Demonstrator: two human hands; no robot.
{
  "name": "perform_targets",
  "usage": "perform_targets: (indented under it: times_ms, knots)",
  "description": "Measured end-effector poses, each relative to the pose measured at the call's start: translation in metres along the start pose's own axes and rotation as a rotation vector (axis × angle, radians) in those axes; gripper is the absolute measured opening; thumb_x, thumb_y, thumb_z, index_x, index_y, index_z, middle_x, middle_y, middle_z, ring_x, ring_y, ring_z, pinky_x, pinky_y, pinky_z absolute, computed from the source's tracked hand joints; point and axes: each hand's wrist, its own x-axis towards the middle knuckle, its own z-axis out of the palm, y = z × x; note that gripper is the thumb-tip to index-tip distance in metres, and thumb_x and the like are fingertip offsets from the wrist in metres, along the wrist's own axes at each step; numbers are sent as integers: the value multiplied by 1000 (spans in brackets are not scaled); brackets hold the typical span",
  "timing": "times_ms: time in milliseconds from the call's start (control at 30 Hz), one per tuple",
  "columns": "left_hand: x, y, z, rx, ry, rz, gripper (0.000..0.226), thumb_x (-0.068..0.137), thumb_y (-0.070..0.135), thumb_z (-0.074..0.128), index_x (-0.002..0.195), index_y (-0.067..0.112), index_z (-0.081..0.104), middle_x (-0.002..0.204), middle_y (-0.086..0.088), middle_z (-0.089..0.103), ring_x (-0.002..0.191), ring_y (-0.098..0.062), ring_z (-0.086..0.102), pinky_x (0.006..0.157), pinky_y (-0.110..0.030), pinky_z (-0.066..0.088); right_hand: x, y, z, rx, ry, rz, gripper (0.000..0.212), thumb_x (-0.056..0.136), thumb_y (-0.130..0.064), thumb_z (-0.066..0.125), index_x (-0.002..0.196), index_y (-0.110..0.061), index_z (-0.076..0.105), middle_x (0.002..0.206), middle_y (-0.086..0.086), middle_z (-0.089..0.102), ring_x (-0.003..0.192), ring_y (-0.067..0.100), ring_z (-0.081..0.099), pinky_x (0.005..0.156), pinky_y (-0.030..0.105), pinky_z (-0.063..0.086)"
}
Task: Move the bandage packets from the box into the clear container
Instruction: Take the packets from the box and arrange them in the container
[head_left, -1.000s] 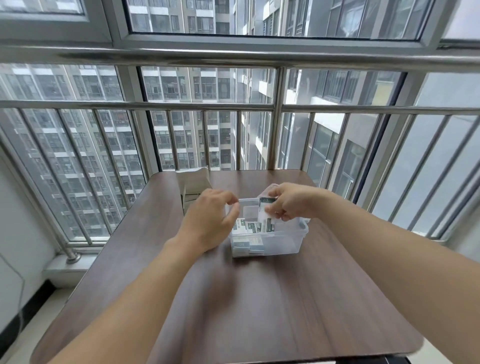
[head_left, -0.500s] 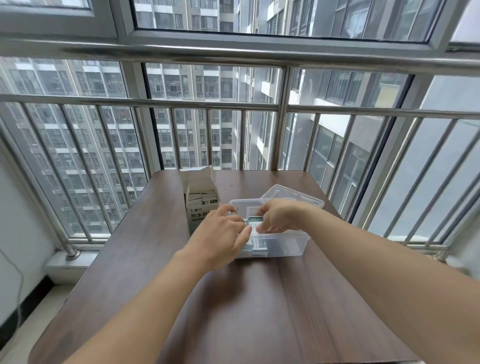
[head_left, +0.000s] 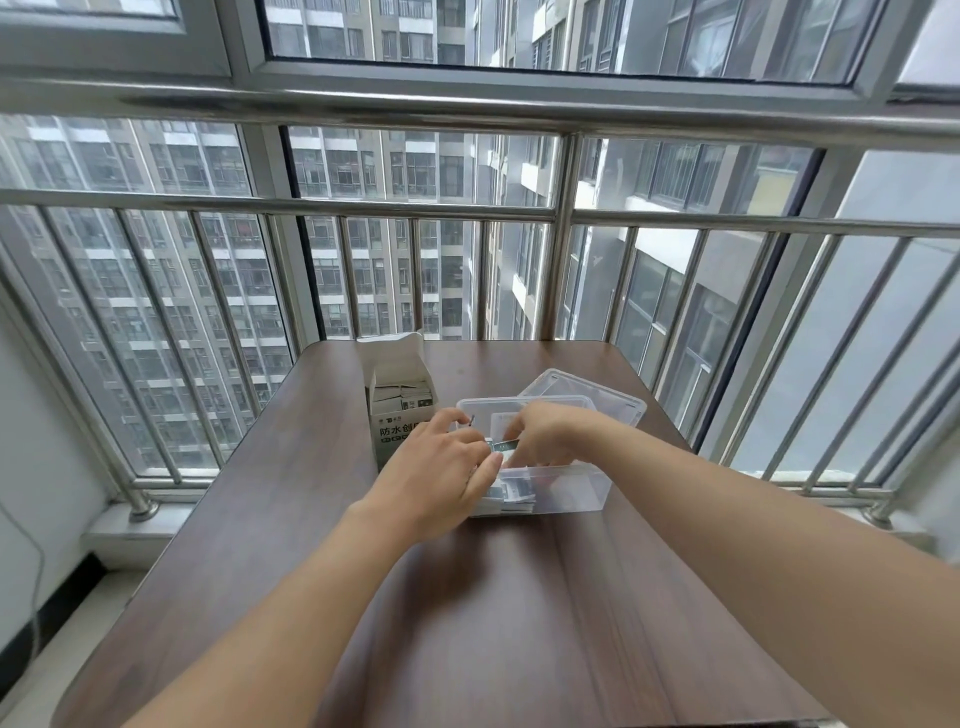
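We work at a brown table (head_left: 519, 613) set against a barred window (head_left: 415, 270). The box (head_left: 397, 415) stands upright at the table's far left of centre, its top flap raised, with packets (head_left: 404, 395) packed on edge inside. Just to its right sits the clear container (head_left: 566, 486), open at the top; its lid (head_left: 587, 392) lies behind it, tilted against the far rim. A stack of packets (head_left: 511, 496) already lies flat in the container's left end, visible through the near wall. Our left hand (head_left: 441, 478) reaches over the container's left rim, between box and container, palm down with the fingers curled; the thumb and fingertips meet the left end of a single packet (head_left: 504, 445) held above the stack. Our right hand (head_left: 545, 434) comes in from the right over the container's open top, fingers bent downward, and pinches the right end of the same packet — so both hands have hold of it, one at each end. The packet lies roughly level, just above the container's left half, not yet resting on the stack. A thin dark sliver shows above the left index finger (head_left: 462, 417); we cannot tell what it is. How tightly either hand closes on the packet we cannot tell, since the fingertips are partly hidden by the backs of the hands. Both forearms extend from the bottom corners of the view across the table.
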Motion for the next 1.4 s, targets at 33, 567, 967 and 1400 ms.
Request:
perform_targets:
  times_ms: [33,567,967,1400]
  knots:
    - [0,-1,1,-4,1,-2,65,102,50,13,93,22,70,99,11,67,123,-21,46,105,-43,41,1,-1,1,-5,3,3,21,90,-22,70,107,-9,68,73,1,56,60,16,54,49,21,46]
    - [-3,1,-3,21,-2,9,71,101,58,6,89,23,66,97,10,67,129,-19,44,105,-39,42,-4,-8,-6,-8,-38,39,33,98,-22,63,117,5,63,105,18,72,89,34,74,82,44,61]
    - [-17,-16,-40,-404,707,-98,23,97,26,49,97,12,67,102,2,68,101,-17,61,87,-31,49,-23,-16,-37,68,160,-108,30,98,-20,63,121,-1,62,88,15,76,74,25,75,68,34,63]
    - [-21,-63,-31,-1101,293,-766,79,89,34,72,155,23,30,152,3,43,132,-16,46,110,-37,40,6,-129,-21,-568,495,-523,19,87,1,60,78,-11,71,77,0,64,66,19,62,58,30,56]
